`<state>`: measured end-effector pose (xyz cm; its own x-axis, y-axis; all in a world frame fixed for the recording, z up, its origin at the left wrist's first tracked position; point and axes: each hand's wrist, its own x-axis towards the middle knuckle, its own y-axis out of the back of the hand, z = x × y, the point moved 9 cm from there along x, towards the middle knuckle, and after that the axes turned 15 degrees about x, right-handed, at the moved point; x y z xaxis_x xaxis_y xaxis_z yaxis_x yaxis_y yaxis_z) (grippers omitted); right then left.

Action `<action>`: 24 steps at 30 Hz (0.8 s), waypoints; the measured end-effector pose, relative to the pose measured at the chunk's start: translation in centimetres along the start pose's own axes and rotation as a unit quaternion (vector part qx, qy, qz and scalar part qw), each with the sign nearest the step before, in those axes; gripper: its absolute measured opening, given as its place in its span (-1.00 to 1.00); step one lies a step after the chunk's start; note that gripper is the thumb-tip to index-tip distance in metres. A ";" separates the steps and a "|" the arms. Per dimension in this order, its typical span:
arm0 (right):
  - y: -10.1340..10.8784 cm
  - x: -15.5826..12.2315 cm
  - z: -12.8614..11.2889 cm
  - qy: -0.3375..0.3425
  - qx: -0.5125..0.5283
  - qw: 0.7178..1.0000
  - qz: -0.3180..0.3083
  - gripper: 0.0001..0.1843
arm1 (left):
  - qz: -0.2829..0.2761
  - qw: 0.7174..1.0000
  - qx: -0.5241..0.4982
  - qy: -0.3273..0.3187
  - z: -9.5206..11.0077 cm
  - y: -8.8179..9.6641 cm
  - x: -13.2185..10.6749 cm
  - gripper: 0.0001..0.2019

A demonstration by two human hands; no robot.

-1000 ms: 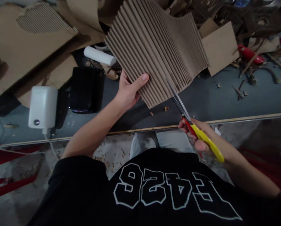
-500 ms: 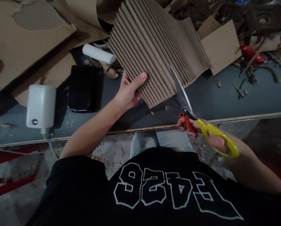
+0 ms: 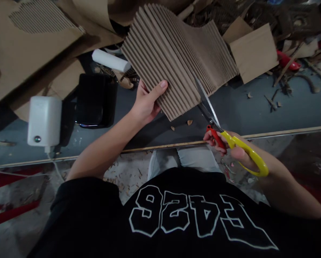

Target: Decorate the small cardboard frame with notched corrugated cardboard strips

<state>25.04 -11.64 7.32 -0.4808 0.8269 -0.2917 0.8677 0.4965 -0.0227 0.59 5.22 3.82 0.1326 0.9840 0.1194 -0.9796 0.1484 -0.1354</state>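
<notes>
My left hand [image 3: 146, 101] grips the near left edge of a ribbed sheet of corrugated cardboard [image 3: 173, 57], thumb on top, and holds it tilted above the grey table [image 3: 257, 111]. My right hand [image 3: 230, 147] is closed in the handles of red and yellow scissors [image 3: 230, 141]. The scissor blades are open and straddle the sheet's near right edge. Small cardboard crumbs [image 3: 188, 122] lie on the table just below the cut.
A black phone [image 3: 95, 100], a white charger block [image 3: 43, 122] with its cable, and a white cylinder [image 3: 110, 60] lie to the left. Flat cardboard sheets [image 3: 28, 46] and a cardboard piece [image 3: 253, 52] cover the back. Scraps and a red tool [image 3: 288, 61] lie at right.
The scissor blades opened from shut and moved up against the cardboard's right edge. The sheet shifted slightly in my left hand.
</notes>
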 end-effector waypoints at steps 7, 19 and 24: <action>-0.4 0.2 -0.7 0.016 0.031 0.999 -0.009 -0.04 | 0.013 1.000 -0.004 -0.007 -0.5 0.5 0.4 -0.26; 0.0 0.2 -1.2 0.015 -0.038 0.999 0.007 0.02 | 0.033 0.999 0.028 -0.011 -1.1 1.4 0.7 -0.24; 0.5 0.5 -1.8 0.015 -0.043 0.998 0.041 0.02 | 0.031 0.999 0.021 -0.028 -0.2 0.5 0.2 -0.20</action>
<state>25.01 -10.48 8.85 -0.4132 0.8724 -0.2612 0.8909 0.4467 0.0828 0.17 5.54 3.54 0.0637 0.9839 0.1670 -0.9914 0.0816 -0.1028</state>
